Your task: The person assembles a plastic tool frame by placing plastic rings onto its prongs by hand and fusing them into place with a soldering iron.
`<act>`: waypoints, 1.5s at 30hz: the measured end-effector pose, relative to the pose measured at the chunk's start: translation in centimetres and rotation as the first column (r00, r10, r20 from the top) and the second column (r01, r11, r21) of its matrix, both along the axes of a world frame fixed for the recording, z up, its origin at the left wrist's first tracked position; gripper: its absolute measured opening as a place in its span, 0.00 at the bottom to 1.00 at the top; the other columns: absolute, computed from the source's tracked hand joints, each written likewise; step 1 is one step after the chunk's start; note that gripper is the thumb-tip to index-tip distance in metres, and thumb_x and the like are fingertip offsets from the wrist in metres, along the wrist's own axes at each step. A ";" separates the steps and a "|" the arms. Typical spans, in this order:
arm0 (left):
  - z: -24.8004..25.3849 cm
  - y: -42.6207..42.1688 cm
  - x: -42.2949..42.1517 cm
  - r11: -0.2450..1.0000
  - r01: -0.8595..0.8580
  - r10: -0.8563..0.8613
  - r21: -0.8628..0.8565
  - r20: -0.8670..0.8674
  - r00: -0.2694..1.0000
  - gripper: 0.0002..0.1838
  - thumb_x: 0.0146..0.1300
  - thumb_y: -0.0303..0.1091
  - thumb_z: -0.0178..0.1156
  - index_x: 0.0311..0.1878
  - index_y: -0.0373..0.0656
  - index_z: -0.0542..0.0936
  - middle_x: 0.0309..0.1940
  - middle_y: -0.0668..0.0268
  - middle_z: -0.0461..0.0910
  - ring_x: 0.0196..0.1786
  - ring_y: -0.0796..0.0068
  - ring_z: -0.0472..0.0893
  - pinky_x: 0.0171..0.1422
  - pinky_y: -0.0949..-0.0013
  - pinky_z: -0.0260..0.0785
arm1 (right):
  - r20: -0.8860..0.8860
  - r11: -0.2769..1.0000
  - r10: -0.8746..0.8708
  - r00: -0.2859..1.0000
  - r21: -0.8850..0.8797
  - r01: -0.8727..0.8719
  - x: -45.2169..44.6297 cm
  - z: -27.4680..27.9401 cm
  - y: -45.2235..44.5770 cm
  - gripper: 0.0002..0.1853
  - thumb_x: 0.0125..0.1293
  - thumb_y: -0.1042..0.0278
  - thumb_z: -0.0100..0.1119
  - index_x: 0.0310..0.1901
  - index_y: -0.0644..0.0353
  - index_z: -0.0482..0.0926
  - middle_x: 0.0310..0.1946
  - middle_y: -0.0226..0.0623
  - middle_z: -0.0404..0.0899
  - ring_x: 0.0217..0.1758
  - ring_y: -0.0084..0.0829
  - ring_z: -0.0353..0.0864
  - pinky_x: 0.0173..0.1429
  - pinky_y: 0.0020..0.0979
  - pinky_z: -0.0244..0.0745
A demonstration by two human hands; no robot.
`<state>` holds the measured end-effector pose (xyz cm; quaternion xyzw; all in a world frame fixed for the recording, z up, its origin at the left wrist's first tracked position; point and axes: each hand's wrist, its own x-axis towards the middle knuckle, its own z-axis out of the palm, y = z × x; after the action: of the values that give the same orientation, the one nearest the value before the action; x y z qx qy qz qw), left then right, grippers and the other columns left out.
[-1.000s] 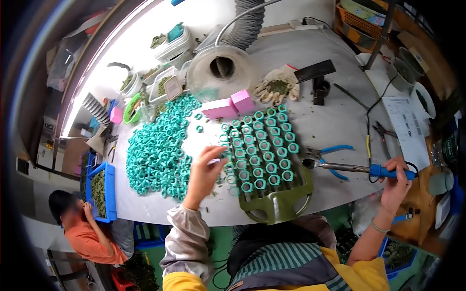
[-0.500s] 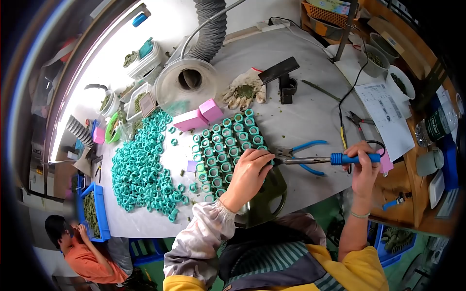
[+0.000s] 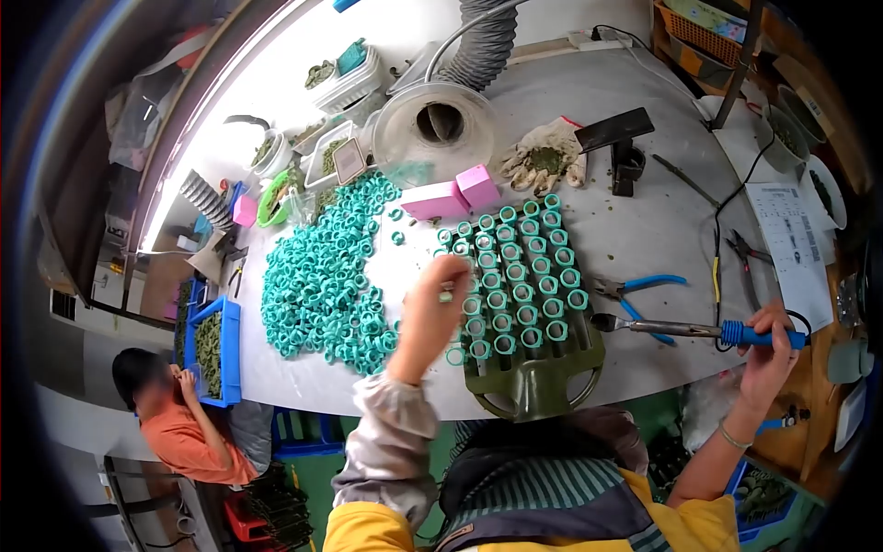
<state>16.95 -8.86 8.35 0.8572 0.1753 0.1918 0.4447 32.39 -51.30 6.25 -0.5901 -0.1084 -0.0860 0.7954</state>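
My left hand (image 3: 430, 308) hangs over the left edge of a dark green rack (image 3: 532, 377), its fingers pinched together; a small greenish bit shows by the fingertips, too small to name. Rows of teal rings (image 3: 516, 271) stand on the rack. Left of that hand lies a large heap of loose teal rings (image 3: 322, 285). My right hand (image 3: 769, 345) is closed round the blue handle of a soldering iron (image 3: 662, 327), whose metal tip points left, just off the rack's right edge. Blue-handled pliers (image 3: 639, 296) lie behind the iron.
Pink blocks (image 3: 437, 200) sit behind the rack, near a clear funnel (image 3: 405, 129) on a grey hose, a soiled glove (image 3: 549, 158) and a black stand (image 3: 625, 152). Red-handled pliers (image 3: 747, 248) and a cable lie right. A person in orange (image 3: 189, 428) sits far left by a blue tray (image 3: 232, 354).
My left hand has moved from over the rack's right-hand rows back to its left edge. The iron remains in my right hand. The whole view has shifted.
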 end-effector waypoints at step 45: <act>1.4 -6.1 -5.3 0.993 -0.008 0.021 -0.117 0.108 0.994 0.20 0.68 0.24 0.65 0.61 0.40 0.76 0.56 0.64 0.76 0.58 0.69 0.78 0.62 0.65 0.71 | 0.001 0.997 -0.072 0.997 0.001 0.072 0.0 1.4 -1.9 0.13 0.68 0.63 0.57 0.29 0.64 0.76 0.34 0.38 0.75 0.34 0.26 0.75 0.23 0.25 0.67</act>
<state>11.63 -14.95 9.79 0.8167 0.1681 0.2308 0.5015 32.38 -53.15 7.63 -0.5930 -0.0873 -0.1148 0.7922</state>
